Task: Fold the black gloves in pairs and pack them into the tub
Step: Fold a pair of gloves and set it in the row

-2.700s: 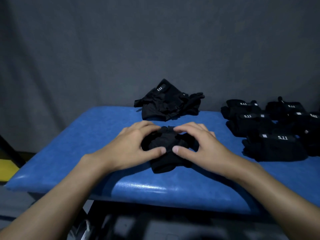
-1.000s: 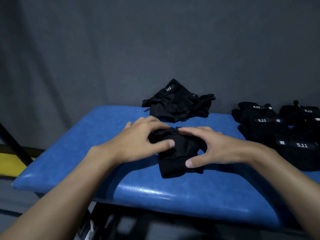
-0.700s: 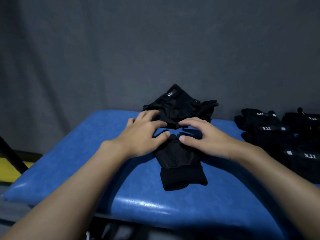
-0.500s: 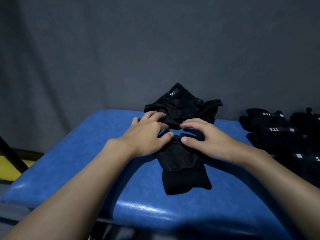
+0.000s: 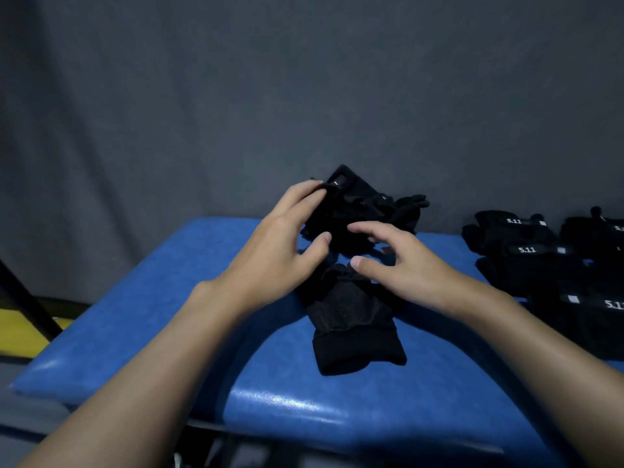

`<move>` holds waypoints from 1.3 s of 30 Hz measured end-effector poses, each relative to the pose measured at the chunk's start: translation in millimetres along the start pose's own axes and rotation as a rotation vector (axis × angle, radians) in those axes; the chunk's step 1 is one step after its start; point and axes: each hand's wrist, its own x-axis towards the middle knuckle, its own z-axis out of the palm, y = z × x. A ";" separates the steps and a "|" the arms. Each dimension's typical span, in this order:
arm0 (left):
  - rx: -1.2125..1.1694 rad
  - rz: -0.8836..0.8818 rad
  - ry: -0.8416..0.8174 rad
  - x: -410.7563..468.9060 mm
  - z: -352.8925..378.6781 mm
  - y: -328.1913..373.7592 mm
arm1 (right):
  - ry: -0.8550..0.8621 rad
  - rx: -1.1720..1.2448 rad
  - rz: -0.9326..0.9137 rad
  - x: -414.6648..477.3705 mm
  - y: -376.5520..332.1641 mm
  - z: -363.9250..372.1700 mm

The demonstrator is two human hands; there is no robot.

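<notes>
A black glove (image 5: 354, 327) lies flat on the blue padded bench (image 5: 162, 298), cuff toward me. Behind it, against the grey backdrop, sits a loose heap of black gloves (image 5: 371, 207). My left hand (image 5: 287, 248) reaches over to the heap; its fingers lie on the heap's left edge and the thumb stands apart below. My right hand (image 5: 405, 268) hovers with spread fingers over the flat glove's finger end, just in front of the heap, holding nothing. No tub is in view.
Several folded glove pairs with white 5.11 labels (image 5: 530, 251) are stacked at the bench's right end. A black bar (image 5: 23, 298) and a yellow surface (image 5: 17, 332) show at the left beyond the bench. The bench's front edge is close to me.
Both hands let go of the flat glove and moved back toward the heap. My left hand now touches the heap; my right hand lifted off and spread its fingers.
</notes>
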 end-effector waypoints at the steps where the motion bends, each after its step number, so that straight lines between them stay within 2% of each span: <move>1: -0.036 0.010 0.035 -1.1 -0.7 1.2 | 0.000 0.013 -0.001 -0.5 -0.9 0.1; 4: -0.108 0.030 0.120 -3.1 -1.9 5.4 | -0.004 0.050 -0.001 -2.8 -4.0 0.1; 10: -0.295 -0.096 0.209 -1.7 -2.2 16.7 | 0.015 0.110 -0.040 -5.7 -9.8 -3.4; 19: -0.590 -0.301 0.178 -0.5 -6.4 28.7 | 0.066 0.226 -0.095 -7.9 -19.7 -10.4; 26: -0.523 -0.414 0.097 -5.6 -10.9 30.8 | 0.136 0.136 -0.138 -12.8 -23.9 -12.7; 34: -0.535 -0.543 0.011 -15.2 -12.1 39.0 | 0.175 0.198 -0.100 -23.3 -24.5 -15.4; 39: -0.474 -0.612 -0.058 -23.5 -14.2 46.3 | 0.136 0.256 -0.036 -30.4 -24.5 -14.4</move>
